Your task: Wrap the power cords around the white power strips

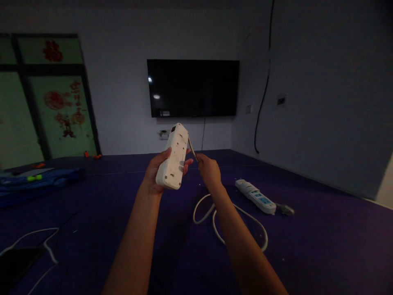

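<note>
A white power strip (175, 159) is gripped in my left hand (156, 166), its screwed underside facing me and its far end tilted up. My right hand (208, 169) is closed around the strip's cord (192, 146), close to where it leaves the top end. More of that cable lies in loose loops (202, 200) on the dark purple floor beneath my right forearm. To the right rests a second power strip (259, 198) with blue socket faces, its own cord wound around one end and its plug (285, 209) sticking out at the other.
A dark flat device (20, 262) with a white cable lies at lower left. Blue cloth (46, 182) is spread at the left, and small orange items (97, 156) sit near the door. A television (193, 88) hangs ahead; a black cable (260, 106) dangles down the right wall.
</note>
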A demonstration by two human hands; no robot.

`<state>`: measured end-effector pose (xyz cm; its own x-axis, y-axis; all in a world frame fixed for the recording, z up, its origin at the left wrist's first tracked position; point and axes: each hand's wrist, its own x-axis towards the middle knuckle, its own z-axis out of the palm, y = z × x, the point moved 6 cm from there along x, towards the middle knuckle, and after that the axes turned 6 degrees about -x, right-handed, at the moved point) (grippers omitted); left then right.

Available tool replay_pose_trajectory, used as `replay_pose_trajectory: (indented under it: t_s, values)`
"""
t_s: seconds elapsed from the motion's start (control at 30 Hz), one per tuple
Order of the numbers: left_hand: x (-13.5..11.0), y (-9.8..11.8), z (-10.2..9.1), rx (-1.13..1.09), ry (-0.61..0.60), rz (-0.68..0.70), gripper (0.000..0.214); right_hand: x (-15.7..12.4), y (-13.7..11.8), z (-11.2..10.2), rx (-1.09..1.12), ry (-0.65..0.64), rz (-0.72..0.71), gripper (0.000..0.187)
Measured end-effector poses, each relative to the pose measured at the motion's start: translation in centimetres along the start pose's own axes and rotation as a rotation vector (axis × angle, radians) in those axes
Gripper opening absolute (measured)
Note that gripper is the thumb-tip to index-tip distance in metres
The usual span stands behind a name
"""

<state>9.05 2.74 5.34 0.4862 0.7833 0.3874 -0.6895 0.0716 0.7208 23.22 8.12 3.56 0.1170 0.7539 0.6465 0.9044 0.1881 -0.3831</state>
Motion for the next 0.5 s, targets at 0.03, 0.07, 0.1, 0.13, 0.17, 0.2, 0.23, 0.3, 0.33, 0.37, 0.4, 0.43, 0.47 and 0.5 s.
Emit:
replay_pose_trajectory:
  t_s: [0.03,0.07,0.1,0.13,0.17,0.2,0.23,0.3,0.33,0.37,0.4,0.43,0.47,0.5]
  values:
    - [-0.1,-0.3,0.3,0.029,-0.031,-0.024,0.066,-0.1,0.0,-0.2,0.036,0.003,-0.011,0.033]
    - [-0.2,-0.7,0.6,0.062,-0.058,-0.051,0.068,-0.1,-0.1,-0.4,0.077,0.005,-0.030,0.033]
    - [-0.2,-1.2,0.9,0.099,-0.077,-0.075,0.070,-0.2,-0.2,-0.6,0.117,0.005,-0.052,0.032]
    - [-0.2,-1.6,1.1,0.140,-0.084,-0.093,0.071,-0.2,-0.3,-0.8,0.148,0.004,-0.071,0.032]
    - [-0.3,-1.9,1.4,0.184,-0.078,-0.100,0.072,-0.3,-0.4,-0.9,0.166,0.002,-0.083,0.032]
    - [-0.2,-2.1,1.5,0.233,-0.060,-0.093,0.072,-0.2,-0.4,-1.0,0.169,0.001,-0.083,0.032]
    - [-0.2,-2.1,1.6,0.288,-0.031,-0.068,0.072,-0.2,-0.3,-1.0,0.157,0.002,-0.073,0.031]
    - [0.0,-1.6,1.6,0.415,0.062,0.033,0.072,0.0,-0.3,-1.1,0.106,0.003,-0.048,0.031]
    - [0.0,-1.3,1.4,0.484,0.120,0.095,0.073,0.0,-0.3,-1.1,0.080,0.002,-0.046,0.032]
    - [0.1,-0.9,1.2,0.551,0.181,0.153,0.075,0.0,-0.5,-1.1,0.057,-0.002,-0.052,0.032]
    - [0.1,-0.5,0.9,0.609,0.237,0.202,0.078,0.0,-0.7,-1.1,0.037,-0.012,-0.064,0.032]
    - [0.1,-0.3,0.6,0.657,0.285,0.240,0.081,-0.1,-1.0,-1.1,0.022,-0.025,-0.082,0.032]
    - [0.2,-0.1,0.3,0.697,0.325,0.272,0.084,-0.2,-1.3,-1.1,0.010,-0.041,-0.101,0.031]
    - [0.2,0.1,0.0,0.734,0.356,0.301,0.087,-0.4,-1.7,-1.2,-0.004,-0.057,-0.120,0.031]
